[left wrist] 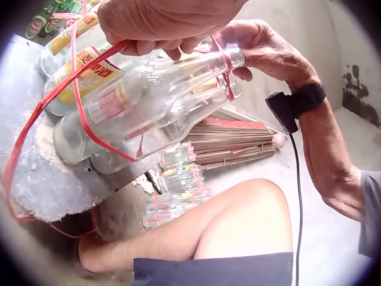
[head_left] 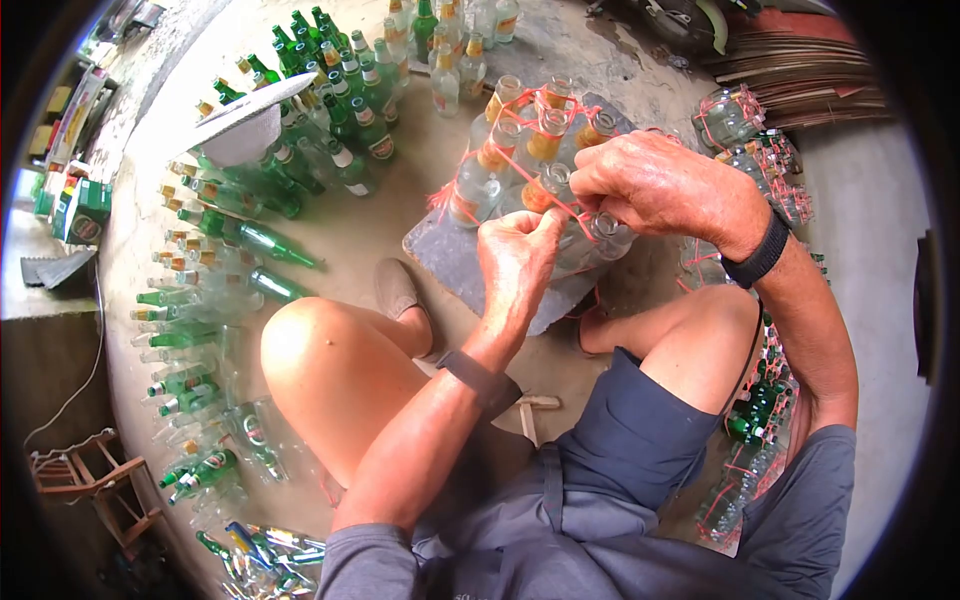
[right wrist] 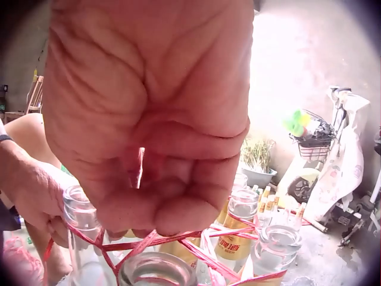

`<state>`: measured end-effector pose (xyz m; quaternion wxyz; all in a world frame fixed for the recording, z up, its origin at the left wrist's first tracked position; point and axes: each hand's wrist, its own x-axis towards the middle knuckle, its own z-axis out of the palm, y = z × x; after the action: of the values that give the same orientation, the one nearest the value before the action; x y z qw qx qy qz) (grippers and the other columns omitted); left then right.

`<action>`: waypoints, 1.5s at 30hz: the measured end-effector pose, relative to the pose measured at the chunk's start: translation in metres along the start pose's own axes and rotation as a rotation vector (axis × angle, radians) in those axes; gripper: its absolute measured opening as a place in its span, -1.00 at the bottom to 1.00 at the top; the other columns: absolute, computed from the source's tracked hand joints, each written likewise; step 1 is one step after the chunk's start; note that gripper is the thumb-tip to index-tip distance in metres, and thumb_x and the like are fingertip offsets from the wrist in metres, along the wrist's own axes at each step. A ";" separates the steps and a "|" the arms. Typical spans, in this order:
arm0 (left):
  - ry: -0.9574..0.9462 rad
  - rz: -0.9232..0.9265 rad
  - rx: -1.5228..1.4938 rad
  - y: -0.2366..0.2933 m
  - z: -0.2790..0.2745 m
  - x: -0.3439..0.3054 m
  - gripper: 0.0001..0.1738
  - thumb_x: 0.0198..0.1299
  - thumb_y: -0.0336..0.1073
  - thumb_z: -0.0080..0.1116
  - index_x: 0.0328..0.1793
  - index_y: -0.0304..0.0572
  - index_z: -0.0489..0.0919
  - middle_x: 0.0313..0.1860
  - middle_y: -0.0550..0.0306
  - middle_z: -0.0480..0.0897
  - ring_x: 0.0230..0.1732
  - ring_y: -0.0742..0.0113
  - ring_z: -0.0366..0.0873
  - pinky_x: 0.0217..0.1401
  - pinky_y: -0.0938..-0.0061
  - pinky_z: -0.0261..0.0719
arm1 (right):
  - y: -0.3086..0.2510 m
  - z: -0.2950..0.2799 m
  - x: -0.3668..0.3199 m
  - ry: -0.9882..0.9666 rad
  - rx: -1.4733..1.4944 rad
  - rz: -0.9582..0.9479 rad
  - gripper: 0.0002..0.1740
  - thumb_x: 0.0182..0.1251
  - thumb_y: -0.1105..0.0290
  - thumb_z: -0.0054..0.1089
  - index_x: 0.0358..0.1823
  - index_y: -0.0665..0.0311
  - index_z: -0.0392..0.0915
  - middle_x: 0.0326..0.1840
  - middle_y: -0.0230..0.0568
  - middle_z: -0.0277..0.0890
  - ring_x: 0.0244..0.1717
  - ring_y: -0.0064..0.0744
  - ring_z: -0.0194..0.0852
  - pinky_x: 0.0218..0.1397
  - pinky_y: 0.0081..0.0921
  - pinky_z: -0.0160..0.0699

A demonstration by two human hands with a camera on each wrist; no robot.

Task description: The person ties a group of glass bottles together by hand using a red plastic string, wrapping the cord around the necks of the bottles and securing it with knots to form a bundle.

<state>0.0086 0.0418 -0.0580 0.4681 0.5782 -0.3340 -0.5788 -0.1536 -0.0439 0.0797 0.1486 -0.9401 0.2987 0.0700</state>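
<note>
A cluster of clear glass bottles [head_left: 548, 130] with yellow labels stands on a grey slab [head_left: 425, 243]. Red plastic string [left wrist: 36, 110] loops round their necks and sides. My left hand [head_left: 515, 258] pinches the string beside the front bottles, its thumb against the forefinger. Above the front right bottle neck [head_left: 607, 228], my right hand [head_left: 665, 185] has its fingers curled round a strand of the string. In the right wrist view that strand [right wrist: 140, 168] shows between the curled fingers, close over the bottle mouths [right wrist: 156, 275]. One string loop encircles the front neck in the left wrist view.
Many green bottles [head_left: 265, 240] and clear ones crowd the floor at left. A white hat-like cover [head_left: 245, 120] lies over some. Tied bottle bundles [head_left: 728, 118] line the right side, near stacked brown sheets [head_left: 800, 70]. Bent legs [head_left: 340, 370] flank the slab.
</note>
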 end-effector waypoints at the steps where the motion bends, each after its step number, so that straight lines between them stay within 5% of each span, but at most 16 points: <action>1: -0.003 0.000 -0.024 -0.001 0.001 0.001 -0.60 0.32 -0.19 0.48 -0.46 -0.39 0.76 -0.61 0.37 0.57 -0.49 0.60 0.38 -0.42 0.40 0.41 | -0.001 -0.004 -0.001 -0.001 0.036 -0.013 -0.88 0.14 0.60 0.29 -0.28 0.31 0.58 -0.26 -0.06 0.59 -0.09 0.15 0.65 -0.08 -0.02 0.60; 9: -0.035 0.002 -0.016 -0.002 -0.001 0.004 -0.56 0.35 -0.17 0.44 -0.50 -0.38 0.71 -0.61 0.39 0.53 -0.51 0.61 0.36 -0.46 0.38 0.36 | 0.014 0.008 -0.006 0.131 0.361 -0.088 -0.88 0.18 0.63 0.29 -0.25 0.38 0.57 -0.33 -0.06 0.53 -0.25 -0.04 0.62 -0.17 -0.21 0.57; 15: -0.058 -0.010 0.003 0.001 -0.003 0.005 -0.56 0.36 -0.15 0.44 -0.49 -0.36 0.71 -0.61 0.40 0.51 -0.52 0.61 0.35 -0.48 0.40 0.34 | 0.012 0.015 -0.008 0.051 0.590 0.106 -0.92 0.34 0.56 0.30 -0.17 0.37 0.61 -0.38 -0.15 0.56 -0.27 -0.33 0.64 -0.18 -0.26 0.56; 17: -0.073 -0.025 0.019 0.000 -0.004 0.004 -0.55 0.37 -0.14 0.46 -0.49 -0.36 0.72 -0.59 0.40 0.53 -0.51 0.62 0.34 -0.49 0.42 0.32 | 0.012 0.021 -0.006 0.206 0.529 -0.036 -0.93 0.34 0.54 0.29 -0.20 0.34 0.60 -0.39 -0.07 0.57 -0.31 -0.14 0.66 -0.20 -0.17 0.56; 23: -0.084 -0.008 -0.017 0.005 -0.002 0.001 -0.57 0.38 -0.16 0.47 -0.45 -0.38 0.73 -0.58 0.38 0.56 -0.50 0.62 0.36 -0.49 0.44 0.31 | 0.011 0.004 -0.013 0.126 0.193 0.077 -0.80 0.30 0.34 0.34 -0.33 0.30 0.52 -0.40 0.07 0.58 -0.28 0.24 0.59 -0.22 0.02 0.53; 33: -0.122 0.036 0.060 0.009 -0.002 -0.001 -0.66 0.38 -0.14 0.51 -0.27 -0.32 0.83 -0.51 0.46 0.59 -0.50 0.71 0.35 -0.47 0.60 0.25 | 0.008 0.003 -0.021 0.199 -0.016 0.139 -0.72 0.23 0.21 0.37 -0.48 0.24 0.59 -0.54 0.00 0.56 -0.39 0.19 0.62 -0.29 0.02 0.54; 35: -0.129 0.098 0.026 0.007 0.001 -0.002 -0.63 0.40 -0.18 0.46 -0.24 -0.46 0.80 -0.49 0.26 0.71 -0.41 0.59 0.51 -0.36 0.46 0.52 | 0.001 -0.002 -0.023 0.194 -0.085 0.171 -0.75 0.24 0.20 0.35 -0.44 0.23 0.65 -0.53 0.00 0.58 -0.38 0.19 0.64 -0.27 0.02 0.58; 38: -0.150 0.110 0.086 0.011 0.000 -0.006 -0.66 0.44 -0.20 0.42 -0.16 -0.46 0.80 -0.44 0.21 0.75 -0.37 0.57 0.56 -0.28 0.45 0.58 | 0.004 -0.002 -0.022 0.172 -0.055 0.175 -0.76 0.24 0.20 0.33 -0.40 0.23 0.68 -0.50 0.02 0.60 -0.34 0.19 0.67 -0.22 0.03 0.62; 42: -0.158 0.107 0.088 0.012 -0.008 -0.011 -0.71 0.49 -0.22 0.39 -0.08 -0.39 0.82 -0.39 0.40 0.68 -0.40 0.69 0.44 -0.40 0.61 0.36 | 0.009 0.000 -0.025 0.212 0.023 0.167 -0.77 0.26 0.21 0.30 -0.36 0.24 0.69 -0.46 0.04 0.62 -0.29 0.18 0.68 -0.17 0.04 0.63; 45: -0.162 0.139 0.049 0.010 -0.012 -0.009 -0.70 0.46 -0.23 0.36 -0.06 -0.43 0.79 -0.44 0.18 0.75 -0.37 0.54 0.59 -0.25 0.41 0.59 | 0.011 -0.003 -0.028 0.246 0.023 0.157 -0.76 0.28 0.22 0.29 -0.34 0.27 0.68 -0.44 0.05 0.62 -0.27 0.17 0.68 -0.15 0.04 0.61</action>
<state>0.0208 0.0485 -0.0471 0.4644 0.5162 -0.4239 -0.5816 -0.1825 -0.0387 0.0861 0.1157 -0.9136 0.3879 -0.0379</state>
